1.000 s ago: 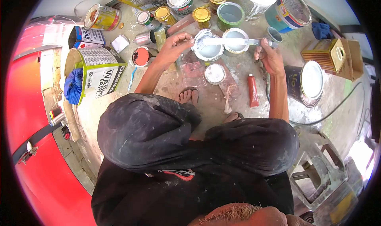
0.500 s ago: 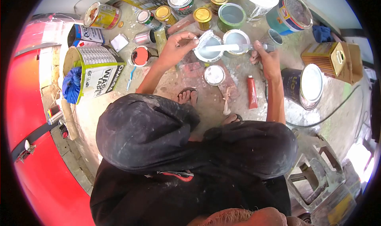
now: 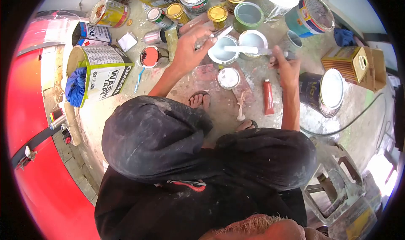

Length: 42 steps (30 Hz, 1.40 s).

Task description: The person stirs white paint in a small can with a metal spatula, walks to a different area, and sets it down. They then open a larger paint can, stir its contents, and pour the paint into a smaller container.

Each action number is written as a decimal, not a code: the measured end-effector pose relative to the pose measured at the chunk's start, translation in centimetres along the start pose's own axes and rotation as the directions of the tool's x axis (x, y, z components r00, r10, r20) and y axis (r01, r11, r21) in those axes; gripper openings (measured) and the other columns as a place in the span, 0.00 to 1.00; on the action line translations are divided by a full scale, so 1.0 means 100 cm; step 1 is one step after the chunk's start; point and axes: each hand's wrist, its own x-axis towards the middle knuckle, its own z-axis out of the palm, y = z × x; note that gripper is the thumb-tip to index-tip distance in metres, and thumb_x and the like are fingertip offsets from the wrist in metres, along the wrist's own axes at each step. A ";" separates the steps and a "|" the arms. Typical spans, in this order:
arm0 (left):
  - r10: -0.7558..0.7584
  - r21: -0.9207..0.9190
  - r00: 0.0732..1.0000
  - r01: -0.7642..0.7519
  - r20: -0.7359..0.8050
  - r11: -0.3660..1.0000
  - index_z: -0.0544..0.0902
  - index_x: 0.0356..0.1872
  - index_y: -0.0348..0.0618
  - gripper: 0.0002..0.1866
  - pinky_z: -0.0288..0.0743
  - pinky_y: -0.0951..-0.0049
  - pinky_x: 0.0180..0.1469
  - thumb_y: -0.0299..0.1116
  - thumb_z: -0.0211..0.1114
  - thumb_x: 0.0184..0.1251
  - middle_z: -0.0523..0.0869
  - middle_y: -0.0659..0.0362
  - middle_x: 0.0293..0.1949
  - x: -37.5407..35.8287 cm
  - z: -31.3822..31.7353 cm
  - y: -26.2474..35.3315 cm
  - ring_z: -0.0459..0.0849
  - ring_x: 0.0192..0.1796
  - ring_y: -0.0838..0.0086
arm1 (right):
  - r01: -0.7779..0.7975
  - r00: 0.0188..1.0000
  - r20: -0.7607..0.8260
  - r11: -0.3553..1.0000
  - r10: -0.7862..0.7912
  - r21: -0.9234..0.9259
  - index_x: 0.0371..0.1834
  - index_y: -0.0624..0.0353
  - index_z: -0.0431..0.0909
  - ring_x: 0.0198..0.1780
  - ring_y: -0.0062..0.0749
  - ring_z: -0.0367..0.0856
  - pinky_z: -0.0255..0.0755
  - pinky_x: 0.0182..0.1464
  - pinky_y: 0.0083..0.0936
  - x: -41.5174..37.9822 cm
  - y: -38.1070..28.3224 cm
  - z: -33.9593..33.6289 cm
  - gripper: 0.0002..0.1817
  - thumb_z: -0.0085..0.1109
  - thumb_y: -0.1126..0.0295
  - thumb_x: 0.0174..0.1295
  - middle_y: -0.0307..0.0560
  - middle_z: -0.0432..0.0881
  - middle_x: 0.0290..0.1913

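My left hand (image 3: 194, 48) is closed on a small flat piece smeared with white (image 3: 222, 32), seen nearly edge-on at the left rim of a can of pale grey paint (image 3: 224, 63). Fingers of my right hand (image 3: 286, 63) wrap the handle of a flat mixing stick (image 3: 241, 49). Its white-coated blade points left and overlaps the can's opening in this view. A second can of pale paint (image 3: 265, 41) stands directly to the right, partly behind the stick. Nearer my feet is a small round container with a white top (image 3: 228, 78).
Several paint tins stand along the back, among them a green-rimmed can (image 3: 236, 18). A red tube (image 3: 268, 98) lies by my right forearm. To the left are an orange-paint can (image 3: 149, 57) and a large masking-tape-labelled tin (image 3: 107, 77). A stool (image 3: 337, 185) stands at right.
My left hand has drawn slightly left, and its flat piece has tilted from face-on to nearly edge-on, off the can's rim. The stick has shifted slightly right over the can.
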 end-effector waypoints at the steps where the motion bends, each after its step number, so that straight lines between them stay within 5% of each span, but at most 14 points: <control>1: 0.065 0.066 0.998 -0.064 -0.005 0.996 0.85 0.47 0.36 0.09 0.80 0.64 0.61 0.30 0.73 0.74 0.90 0.52 0.56 0.001 0.001 0.000 0.88 0.57 0.63 | 0.002 1.000 -0.001 1.000 -0.002 -0.024 0.36 0.64 0.87 0.24 0.26 0.85 0.80 0.25 0.23 0.000 0.000 0.002 0.15 0.70 0.62 0.75 0.43 0.87 0.27; 7: 0.251 0.289 0.954 -0.289 0.163 0.913 0.85 0.44 0.41 0.09 0.79 0.55 0.65 0.29 0.75 0.67 0.88 0.54 0.59 -0.018 0.007 -0.008 0.87 0.59 0.54 | 0.000 0.998 -0.059 1.000 -0.002 -0.029 0.38 0.65 0.88 0.23 0.25 0.84 0.79 0.26 0.23 -0.006 -0.005 -0.024 0.14 0.69 0.63 0.76 0.41 0.86 0.27; 12: 0.286 0.326 0.928 -0.353 0.237 0.877 0.85 0.43 0.45 0.09 0.74 0.47 0.73 0.31 0.74 0.66 0.87 0.57 0.59 -0.033 0.016 -0.014 0.85 0.62 0.57 | 0.063 0.978 -0.193 0.991 -0.084 -0.116 0.39 0.65 0.88 0.24 0.25 0.84 0.79 0.26 0.22 -0.008 -0.030 -0.060 0.14 0.68 0.63 0.76 0.42 0.86 0.28; 17: 0.225 0.380 0.916 -0.348 0.331 0.857 0.85 0.44 0.48 0.09 0.60 0.39 0.81 0.33 0.73 0.65 0.87 0.60 0.60 -0.033 0.027 -0.010 0.84 0.65 0.63 | 0.014 0.999 -0.026 0.919 -0.026 -0.394 0.40 0.66 0.89 0.27 0.22 0.85 0.80 0.32 0.23 0.000 -0.036 -0.032 0.21 0.70 0.54 0.75 0.40 0.87 0.28; 20: 0.200 0.459 0.935 -0.321 0.292 0.829 0.87 0.43 0.50 0.09 0.58 0.38 0.81 0.34 0.73 0.63 0.88 0.61 0.59 -0.032 0.031 -0.008 0.84 0.64 0.62 | 0.162 0.976 0.214 0.790 -0.041 -0.591 0.42 0.66 0.89 0.27 0.36 0.89 0.81 0.34 0.34 0.014 -0.019 -0.007 0.22 0.69 0.52 0.73 0.50 0.90 0.29; 23: 0.129 0.435 0.958 -0.234 0.258 0.869 0.88 0.43 0.50 0.08 0.56 0.37 0.81 0.35 0.73 0.65 0.89 0.61 0.59 -0.033 0.033 -0.003 0.84 0.64 0.62 | 0.344 0.936 0.331 0.525 -0.122 -0.778 0.43 0.64 0.90 0.31 0.55 0.90 0.81 0.39 0.46 0.025 -0.020 0.013 0.21 0.68 0.52 0.71 0.62 0.90 0.32; 26: 0.168 0.461 0.944 -0.288 0.285 0.839 0.87 0.48 0.49 0.12 0.54 0.36 0.81 0.37 0.73 0.65 0.89 0.60 0.58 -0.034 0.032 -0.005 0.84 0.65 0.61 | 0.396 0.914 0.302 0.442 -0.270 -0.805 0.40 0.63 0.91 0.37 0.66 0.88 0.80 0.41 0.53 0.029 -0.020 0.020 0.21 0.67 0.53 0.69 0.68 0.87 0.33; 29: 0.136 0.490 0.951 -0.262 0.279 0.832 0.84 0.55 0.49 0.19 0.51 0.36 0.82 0.41 0.74 0.66 0.89 0.57 0.58 -0.037 0.036 -0.010 0.84 0.65 0.59 | 0.427 0.893 0.335 0.334 -0.301 -0.840 0.38 0.63 0.91 0.37 0.65 0.88 0.80 0.42 0.54 0.033 -0.019 0.019 0.22 0.66 0.51 0.70 0.67 0.87 0.31; 32: 0.075 0.465 0.956 -0.206 0.284 0.861 0.81 0.63 0.49 0.28 0.49 0.34 0.83 0.46 0.76 0.64 0.89 0.53 0.58 -0.033 0.034 -0.003 0.83 0.66 0.57 | 0.427 0.902 0.388 0.259 -0.189 -0.866 0.38 0.62 0.90 0.37 0.64 0.88 0.80 0.43 0.55 0.032 -0.032 0.030 0.22 0.64 0.51 0.70 0.66 0.87 0.31; 35: 0.069 0.448 0.951 -0.206 0.302 0.870 0.79 0.68 0.49 0.35 0.49 0.32 0.83 0.50 0.78 0.62 0.87 0.52 0.60 -0.029 0.033 -0.001 0.82 0.68 0.55 | 0.392 0.920 0.330 0.492 -0.212 -0.777 0.36 0.61 0.90 0.36 0.64 0.88 0.81 0.42 0.54 0.051 -0.005 0.029 0.21 0.63 0.52 0.71 0.66 0.87 0.30; 38: 0.186 0.422 0.949 -0.281 0.254 0.862 0.74 0.76 0.49 0.48 0.49 0.31 0.82 0.55 0.82 0.54 0.82 0.50 0.67 -0.026 0.029 -0.007 0.79 0.71 0.53 | 0.366 0.913 0.237 0.410 -0.332 -0.835 0.33 0.61 0.89 0.36 0.65 0.88 0.80 0.42 0.54 0.038 -0.018 0.029 0.22 0.64 0.51 0.70 0.66 0.87 0.30; 41: 0.089 0.460 0.968 -0.191 0.234 0.867 0.66 0.82 0.46 0.62 0.50 0.32 0.82 0.58 0.86 0.44 0.75 0.46 0.72 -0.008 0.025 0.006 0.74 0.75 0.48 | 0.455 0.868 0.371 0.229 -0.330 -0.861 0.33 0.61 0.90 0.35 0.65 0.88 0.80 0.41 0.54 0.026 -0.017 0.033 0.22 0.64 0.50 0.70 0.66 0.87 0.30; 42: 0.057 0.478 0.965 -0.178 0.257 0.860 0.64 0.83 0.44 0.65 0.50 0.32 0.82 0.59 0.86 0.42 0.75 0.44 0.71 -0.006 0.029 0.005 0.73 0.75 0.47 | 0.420 0.895 0.346 0.270 -0.281 -0.866 0.34 0.61 0.90 0.35 0.65 0.88 0.80 0.41 0.54 0.028 -0.016 0.035 0.22 0.64 0.50 0.70 0.65 0.87 0.30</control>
